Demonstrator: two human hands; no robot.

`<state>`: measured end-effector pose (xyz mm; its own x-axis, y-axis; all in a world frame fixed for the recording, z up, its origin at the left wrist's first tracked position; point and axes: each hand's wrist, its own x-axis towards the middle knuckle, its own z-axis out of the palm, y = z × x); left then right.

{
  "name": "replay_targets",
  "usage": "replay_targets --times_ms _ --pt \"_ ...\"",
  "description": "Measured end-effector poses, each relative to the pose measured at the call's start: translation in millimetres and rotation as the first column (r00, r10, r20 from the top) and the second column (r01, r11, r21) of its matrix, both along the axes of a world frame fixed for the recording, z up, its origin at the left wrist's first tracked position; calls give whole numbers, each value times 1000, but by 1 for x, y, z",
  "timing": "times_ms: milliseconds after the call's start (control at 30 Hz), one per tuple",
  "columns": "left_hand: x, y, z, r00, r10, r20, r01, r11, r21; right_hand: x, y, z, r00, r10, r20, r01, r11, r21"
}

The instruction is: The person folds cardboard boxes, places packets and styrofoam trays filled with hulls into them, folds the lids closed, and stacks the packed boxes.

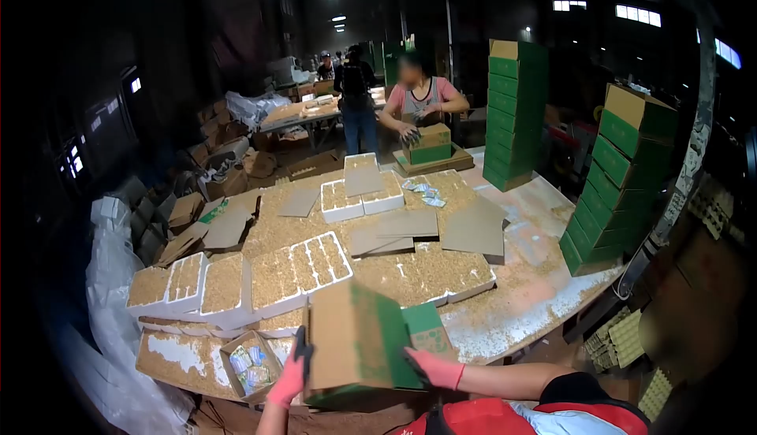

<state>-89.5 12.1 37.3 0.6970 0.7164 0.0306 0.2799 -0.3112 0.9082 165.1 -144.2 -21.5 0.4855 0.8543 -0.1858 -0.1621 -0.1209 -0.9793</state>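
A: so where's the box (356,336) right now?
B: right up front, at the table's (544,313) near edge, between both hands. can't tell if its bottom is resting on anything tho
A: and the fingers?
B: both sets are grasping the box. left hand (293,368) has its fingers lying up along the left side, right hand (434,367) has its fingertips against the green right side. pink gloves, dark on the fingers
A: what's around it?
B: small carton (262,392) of packets (251,367) just left of the left hand, white trays (315,258) of sawdusty stuff beyond, then loose cardboard (475,228). two tall stacks of green cartons (512,120) off to the right. across the table a co-worker (434,98) has gloved hands at another carton (430,150)
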Motion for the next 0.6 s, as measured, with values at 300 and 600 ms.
replay_targets --times_ms 300,600 --pt "-29 -42 -162 958 105 -266 -226 848 -479 41 19 90 -176 102 979 -783 589 -202" --pt "39 11 -33 916 384 -119 -401 894 -202 125 44 79 136 93 986 -769 638 46"
